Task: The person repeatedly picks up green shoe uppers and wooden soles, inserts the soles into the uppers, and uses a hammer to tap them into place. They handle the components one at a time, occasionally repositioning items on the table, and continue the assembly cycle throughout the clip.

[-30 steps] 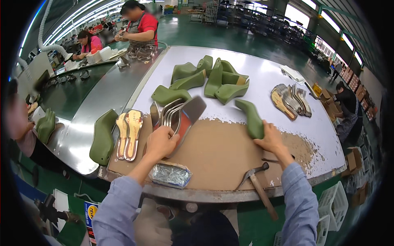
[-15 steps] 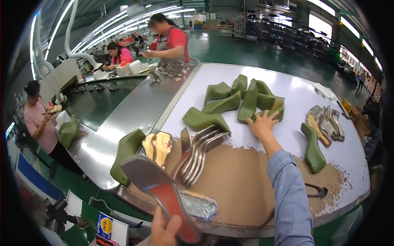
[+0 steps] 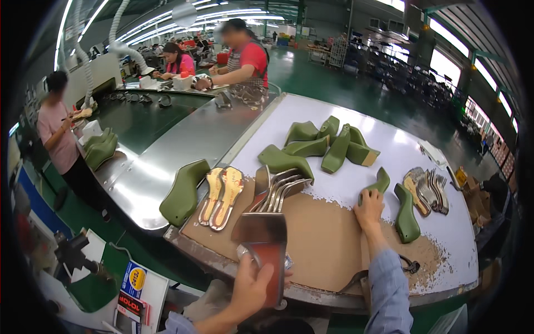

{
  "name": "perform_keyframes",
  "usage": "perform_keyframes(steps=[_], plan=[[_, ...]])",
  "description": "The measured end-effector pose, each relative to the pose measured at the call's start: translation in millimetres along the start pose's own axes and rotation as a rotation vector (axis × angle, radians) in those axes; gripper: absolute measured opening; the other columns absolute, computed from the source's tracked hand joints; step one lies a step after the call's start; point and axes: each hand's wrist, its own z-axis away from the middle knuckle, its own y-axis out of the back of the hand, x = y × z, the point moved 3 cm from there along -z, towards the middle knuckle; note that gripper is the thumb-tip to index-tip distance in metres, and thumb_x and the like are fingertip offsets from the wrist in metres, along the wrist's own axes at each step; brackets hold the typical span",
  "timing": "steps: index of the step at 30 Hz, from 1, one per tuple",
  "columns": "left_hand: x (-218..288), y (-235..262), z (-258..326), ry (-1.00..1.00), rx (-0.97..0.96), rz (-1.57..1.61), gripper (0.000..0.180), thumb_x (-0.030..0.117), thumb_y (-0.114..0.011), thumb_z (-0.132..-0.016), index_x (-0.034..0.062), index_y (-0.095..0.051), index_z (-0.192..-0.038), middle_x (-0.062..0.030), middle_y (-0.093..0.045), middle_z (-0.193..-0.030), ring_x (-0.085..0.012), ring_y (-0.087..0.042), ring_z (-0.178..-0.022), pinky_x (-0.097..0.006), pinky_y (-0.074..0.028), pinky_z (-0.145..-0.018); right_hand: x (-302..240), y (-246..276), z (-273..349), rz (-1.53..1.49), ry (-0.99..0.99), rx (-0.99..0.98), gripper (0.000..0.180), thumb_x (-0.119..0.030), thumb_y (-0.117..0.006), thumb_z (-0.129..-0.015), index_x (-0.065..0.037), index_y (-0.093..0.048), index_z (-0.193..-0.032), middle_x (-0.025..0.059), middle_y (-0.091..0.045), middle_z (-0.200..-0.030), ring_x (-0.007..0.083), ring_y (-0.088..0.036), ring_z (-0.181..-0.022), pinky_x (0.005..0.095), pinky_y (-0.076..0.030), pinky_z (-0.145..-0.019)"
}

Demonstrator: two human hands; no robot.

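My left hand (image 3: 249, 286) is closed around a curved shoe sole (image 3: 266, 250), dark and shiny at its wide end and red-brown along the shank, above the table's front edge. Farther right, my right hand (image 3: 369, 211) grips a green shoe last (image 3: 382, 180), partly hidden by the fingers. Another green last (image 3: 407, 216) lies just right of that hand. Beyond my left hand, several metallic-edged soles (image 3: 285, 190) stand in a row, with two tan insoles (image 3: 229, 192) beside them. A pile of green lasts (image 3: 336, 153) lies farther back.
The white table (image 3: 311, 114) has brown board (image 3: 328, 239) along its near side. One green last (image 3: 181, 192) stands at the left edge. More soles (image 3: 431, 192) and a dark metal tool (image 3: 410, 264) are at right. Co-workers (image 3: 247, 67) stand or sit beyond the metal bench (image 3: 167, 150).
My right hand has moved from the pile toward me and right, bringing a green last with it. My left hand has shifted right, and the sole in it now stands more upright.
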Motion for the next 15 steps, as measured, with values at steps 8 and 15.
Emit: perform_keyframes(steps=[8, 15], plan=[[-38, -21, -12, -0.017, -0.022, -0.012, 0.025, 0.008, -0.048, -0.105, 0.0036, -0.039, -0.128, -0.0146, -0.062, -0.118, -0.0225, -0.071, -0.099, -0.034, -0.061, -0.075, 19, 43, 85, -0.057, -0.161, 0.003, 0.091, -0.030, -0.082, -0.072, -0.006, -0.039, -0.149, 0.0310, -0.038, -0.147, 0.0512, -0.044, -0.129, 0.0533, -0.040, -0.110], [-60, -19, -20, -0.024, 0.057, -0.012, 0.032, 0.014, -0.053, -0.104, 0.0039, -0.039, -0.131, -0.0115, -0.061, -0.115, -0.0159, -0.067, -0.090, -0.031, -0.058, -0.072, 6, 92, 130, -1.938, -0.362, -0.523, 0.048, -0.042, -0.057, -0.095, -0.004, -0.062, -0.122, 0.0096, -0.069, -0.101, 0.0234, -0.068, -0.093, 0.0364, -0.055, -0.082]])
